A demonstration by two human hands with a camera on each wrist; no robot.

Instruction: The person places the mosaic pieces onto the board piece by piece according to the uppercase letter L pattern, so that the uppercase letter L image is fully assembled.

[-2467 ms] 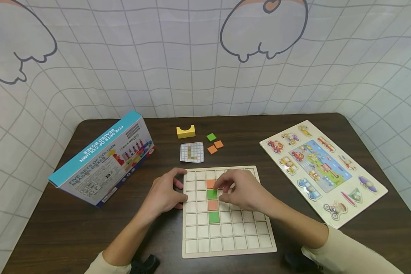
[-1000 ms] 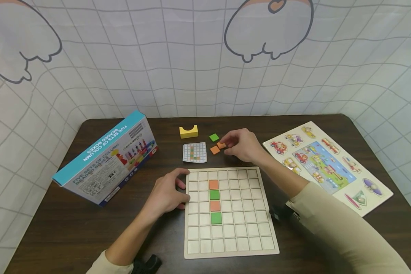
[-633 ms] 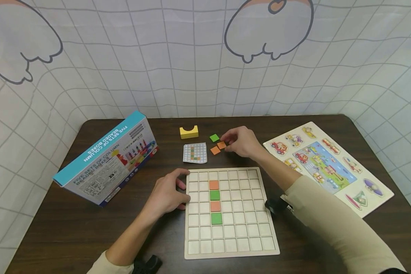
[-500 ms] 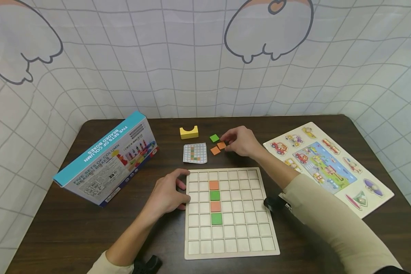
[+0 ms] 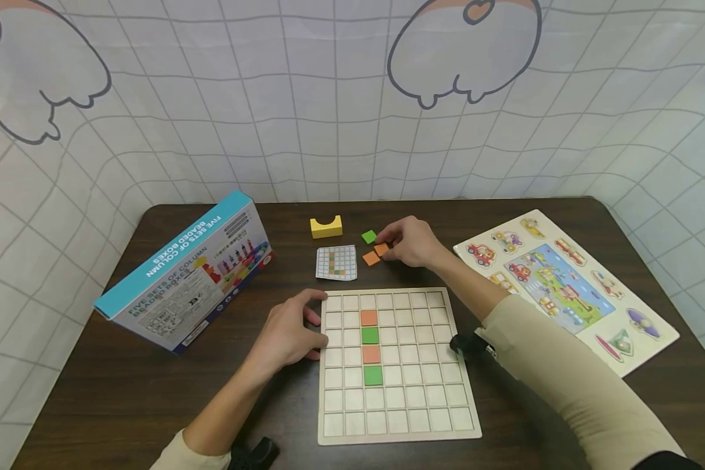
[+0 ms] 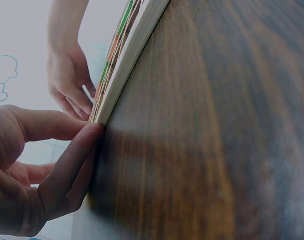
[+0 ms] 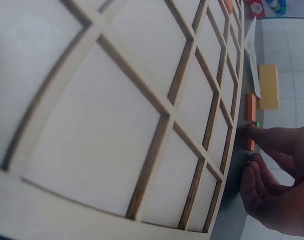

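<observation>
The square wooden grid board lies flat, with an orange, a green, a salmon and a green tile in one column. My left hand rests against its left edge, index finger at the upper corner and thumb lower down. In the left wrist view, fingertips meet the board's side. Beyond the board, my right hand has finger and thumb around an orange tile on the table. A second orange tile and a green tile lie beside it.
A pattern card lies behind the board, and a yellow arch block stands past it. At left is a tall toy box. A picture puzzle board sits at right, partly under the right forearm. A tiled-pattern cloth rises behind the table.
My right hand has moved from the top orange tile on the board up to the loose tiles, where it has stayed for about a second. The left hand keeps its place.
</observation>
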